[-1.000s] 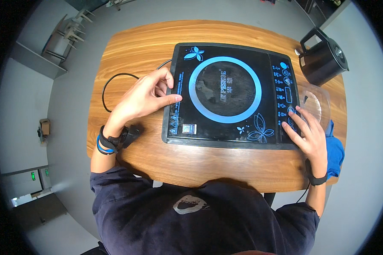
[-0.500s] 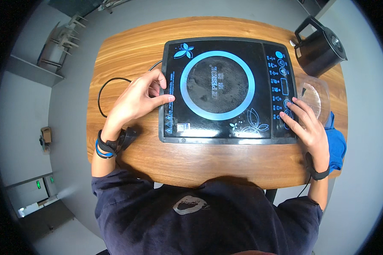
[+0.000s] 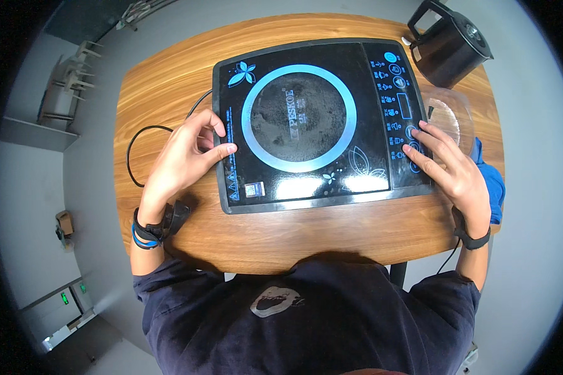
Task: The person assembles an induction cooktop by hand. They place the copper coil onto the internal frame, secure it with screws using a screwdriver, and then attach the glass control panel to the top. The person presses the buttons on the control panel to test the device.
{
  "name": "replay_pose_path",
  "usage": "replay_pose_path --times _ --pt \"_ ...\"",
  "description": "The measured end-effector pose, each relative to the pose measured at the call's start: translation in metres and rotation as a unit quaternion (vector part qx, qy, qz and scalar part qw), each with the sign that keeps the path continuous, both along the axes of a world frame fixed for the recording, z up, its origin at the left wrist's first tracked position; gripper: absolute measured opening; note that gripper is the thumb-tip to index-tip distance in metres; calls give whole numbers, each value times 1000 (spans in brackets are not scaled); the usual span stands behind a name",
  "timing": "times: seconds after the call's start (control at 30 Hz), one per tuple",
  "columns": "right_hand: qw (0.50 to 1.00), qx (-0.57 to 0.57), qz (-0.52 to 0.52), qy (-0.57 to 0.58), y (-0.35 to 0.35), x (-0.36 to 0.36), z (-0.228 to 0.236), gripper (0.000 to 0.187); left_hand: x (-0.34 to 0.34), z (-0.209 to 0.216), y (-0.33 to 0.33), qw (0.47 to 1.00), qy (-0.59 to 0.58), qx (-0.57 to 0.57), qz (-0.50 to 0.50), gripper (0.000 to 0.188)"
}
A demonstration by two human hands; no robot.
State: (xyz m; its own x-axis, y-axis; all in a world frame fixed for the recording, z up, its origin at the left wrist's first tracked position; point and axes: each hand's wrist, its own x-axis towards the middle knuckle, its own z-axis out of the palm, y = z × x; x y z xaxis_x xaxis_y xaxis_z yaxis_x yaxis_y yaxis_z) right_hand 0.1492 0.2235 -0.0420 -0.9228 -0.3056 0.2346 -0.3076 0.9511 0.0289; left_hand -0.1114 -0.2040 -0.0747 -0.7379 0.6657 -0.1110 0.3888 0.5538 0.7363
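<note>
the induction cooker (image 3: 313,122) lies long axis 9-to-3 on the table (image 3: 169,81); left hand (image 3: 184,156) fingers spread on its 9 o'clock edge, right hand (image 3: 450,165) fingers spread on the 3 o'clock button strip.

- The black induction cooker (image 3: 313,122) is showing a blue ring and blue butterfly motifs (buttons blue too).
- The table (image 3: 169,81) is displaying striped brown woodgrain.
- The black kettle (image 3: 449,40) is gleaming.

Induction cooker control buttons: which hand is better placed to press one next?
Probably the right hand: its fingers already lie on the button strip of the induction cooker. The left hand rests on the opposite edge.
</note>
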Motion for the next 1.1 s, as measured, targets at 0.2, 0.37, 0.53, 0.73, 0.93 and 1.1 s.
replay_pose_path --times 0.2,0.37,0.53,0.73,0.93,1.1 --pt "1000 13 -9 -10 -2 0 -2 57 1 3 2 1000 -6 -2 0 38" --pt "999 25 -15 -19 -5 -1 -1 58 0 1 2 1000 -6 1 0 38" --pt "999 25 -27 -27 -7 0 -2 57 1 2 1 1000 -14 5 2 38" --pt "996 -5 -54 -66 -12 0 0 60 9 14 7 999 10 -24 19 40" --pt "992 -1 -69 -105 -10 3 -1 59 10 16 12 999 30 -36 18 43" --pt "987 -93 -89 -91 -13 -1 -1 64 -2 -1 -1 997 -73 16 -4 43"
